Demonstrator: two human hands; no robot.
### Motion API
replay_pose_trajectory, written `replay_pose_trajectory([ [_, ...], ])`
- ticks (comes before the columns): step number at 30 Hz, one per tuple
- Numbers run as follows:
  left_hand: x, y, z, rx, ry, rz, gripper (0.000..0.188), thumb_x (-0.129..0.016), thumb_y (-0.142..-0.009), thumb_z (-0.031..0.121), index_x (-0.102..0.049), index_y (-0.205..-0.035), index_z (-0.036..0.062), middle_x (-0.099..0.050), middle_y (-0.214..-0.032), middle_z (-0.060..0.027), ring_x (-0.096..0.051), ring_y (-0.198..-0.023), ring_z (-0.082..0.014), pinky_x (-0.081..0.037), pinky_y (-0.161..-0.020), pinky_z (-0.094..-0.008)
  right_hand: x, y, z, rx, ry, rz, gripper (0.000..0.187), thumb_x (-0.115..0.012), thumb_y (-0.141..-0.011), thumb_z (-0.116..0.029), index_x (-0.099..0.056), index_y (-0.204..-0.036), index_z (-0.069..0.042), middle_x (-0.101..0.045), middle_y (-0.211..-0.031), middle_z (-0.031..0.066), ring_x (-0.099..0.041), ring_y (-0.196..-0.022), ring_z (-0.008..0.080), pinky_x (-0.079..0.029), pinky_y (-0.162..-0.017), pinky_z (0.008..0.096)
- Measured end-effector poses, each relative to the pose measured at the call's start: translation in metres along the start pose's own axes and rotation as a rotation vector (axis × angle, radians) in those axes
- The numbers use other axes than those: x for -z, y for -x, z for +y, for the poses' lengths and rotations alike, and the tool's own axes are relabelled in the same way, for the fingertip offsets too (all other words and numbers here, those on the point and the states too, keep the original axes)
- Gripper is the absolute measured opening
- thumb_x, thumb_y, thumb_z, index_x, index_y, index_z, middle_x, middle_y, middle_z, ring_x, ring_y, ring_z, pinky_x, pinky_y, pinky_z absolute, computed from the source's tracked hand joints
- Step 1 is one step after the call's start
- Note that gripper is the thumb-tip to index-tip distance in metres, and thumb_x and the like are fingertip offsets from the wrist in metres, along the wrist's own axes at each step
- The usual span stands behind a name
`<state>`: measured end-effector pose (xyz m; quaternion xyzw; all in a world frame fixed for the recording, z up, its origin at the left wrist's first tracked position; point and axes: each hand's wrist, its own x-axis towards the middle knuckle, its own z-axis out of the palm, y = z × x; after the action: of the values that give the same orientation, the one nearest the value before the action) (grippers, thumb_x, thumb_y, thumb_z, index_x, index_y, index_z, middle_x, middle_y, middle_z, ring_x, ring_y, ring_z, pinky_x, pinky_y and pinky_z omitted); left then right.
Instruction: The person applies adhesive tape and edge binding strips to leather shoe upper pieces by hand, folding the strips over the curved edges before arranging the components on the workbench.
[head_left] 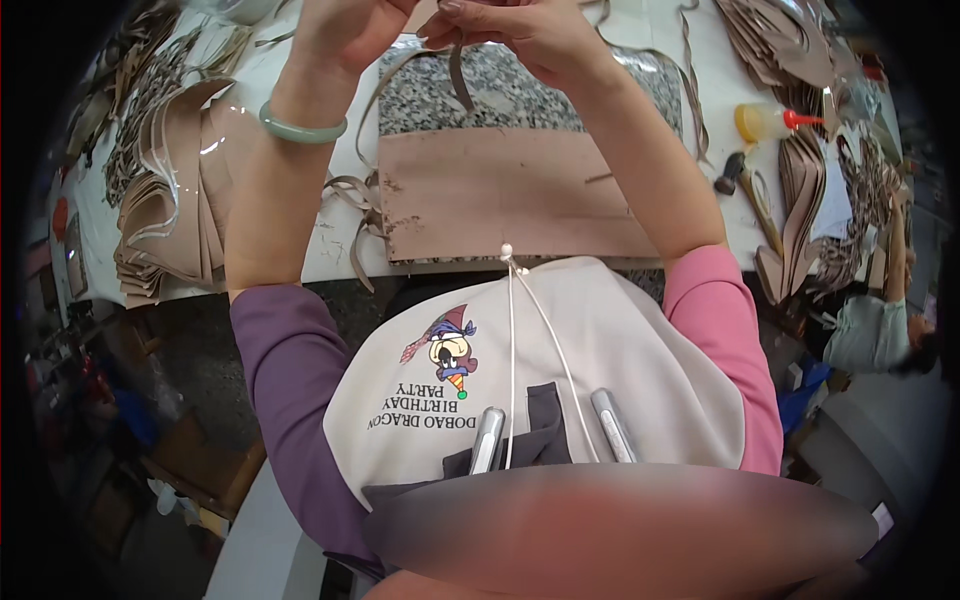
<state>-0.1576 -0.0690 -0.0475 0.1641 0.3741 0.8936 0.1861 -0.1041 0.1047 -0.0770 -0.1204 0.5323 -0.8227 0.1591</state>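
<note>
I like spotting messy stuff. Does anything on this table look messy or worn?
Yes. The brown board has scuffed, blotchy patches along its left edge. Loose tan strips lie tangled beside it, some hanging off the table.

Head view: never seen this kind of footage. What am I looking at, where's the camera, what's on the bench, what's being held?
There is no machine here. A person works with two bare hands, and one wide fisheye camera worn on their head looks down, so straight edges bend near the rim. The forearms rise from the lower edge over a pale apron.

The left hand and the right hand meet at the top edge, pinching a thin tan strip that hangs down between them.

Below them lies a speckled stone slab with a pinkish-brown sheet over its near part. Stacks of tan cut pieces sit to the left and more at right, beside a yellow squeeze bottle with a red tip. Another person shows at the far right.
</note>
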Motion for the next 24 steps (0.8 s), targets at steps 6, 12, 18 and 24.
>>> replay_pose_trajectory([
  [6,0.006,0.006,-0.006,-0.021,-0.093,0.072,0.032,-0.046,-0.100,0.029,-0.056,-0.117,0.0041,-0.066,-0.102,-0.0066,-0.062,-0.101,-0.0208,-0.049,-0.091,-0.0348,0.006,0.069,-0.021,-0.183,0.369,0.137,0.020,-0.061,-0.091,-0.014,-0.066,-0.097,0.005,-0.067,-0.081,0.0079,-0.065,-0.068,0.0133,-0.053,-0.064,0.0246],
  [12,-0.063,0.007,-0.061,0.024,-0.495,0.102,0.035,-0.048,-0.099,0.029,-0.057,-0.121,0.0043,-0.065,-0.109,-0.0070,-0.062,-0.100,-0.0188,-0.049,-0.085,-0.0287,0.066,0.180,-0.040,-0.194,0.392,0.573,0.021,-0.066,-0.088,-0.014,-0.067,-0.099,0.004,-0.068,-0.082,0.0056,-0.063,-0.066,0.0108,-0.050,-0.062,0.0224],
  [18,-0.064,-0.013,-0.103,0.138,-0.678,0.057,0.035,-0.059,-0.094,0.029,-0.064,-0.109,-0.0022,-0.049,-0.066,0.0039,-0.041,-0.054,-0.0044,-0.035,-0.049,-0.0184,0.068,0.207,-0.006,-0.189,0.411,0.747,0.020,-0.069,-0.086,-0.015,-0.069,-0.095,0.003,-0.065,-0.078,0.0005,-0.056,-0.064,0.0043,-0.044,-0.057,0.0177],
  [24,-0.087,-0.026,-0.115,0.182,-1.042,0.091,0.029,-0.064,-0.090,0.029,-0.069,-0.087,0.0007,-0.052,-0.059,0.0026,-0.042,-0.050,-0.0050,-0.030,-0.045,-0.0216,0.046,0.208,0.018,-0.094,0.642,0.859,0.035,-0.074,-0.079,-0.018,-0.064,-0.110,-0.004,-0.062,-0.073,0.0036,-0.059,-0.066,0.0138,-0.047,-0.060,0.0257],
])
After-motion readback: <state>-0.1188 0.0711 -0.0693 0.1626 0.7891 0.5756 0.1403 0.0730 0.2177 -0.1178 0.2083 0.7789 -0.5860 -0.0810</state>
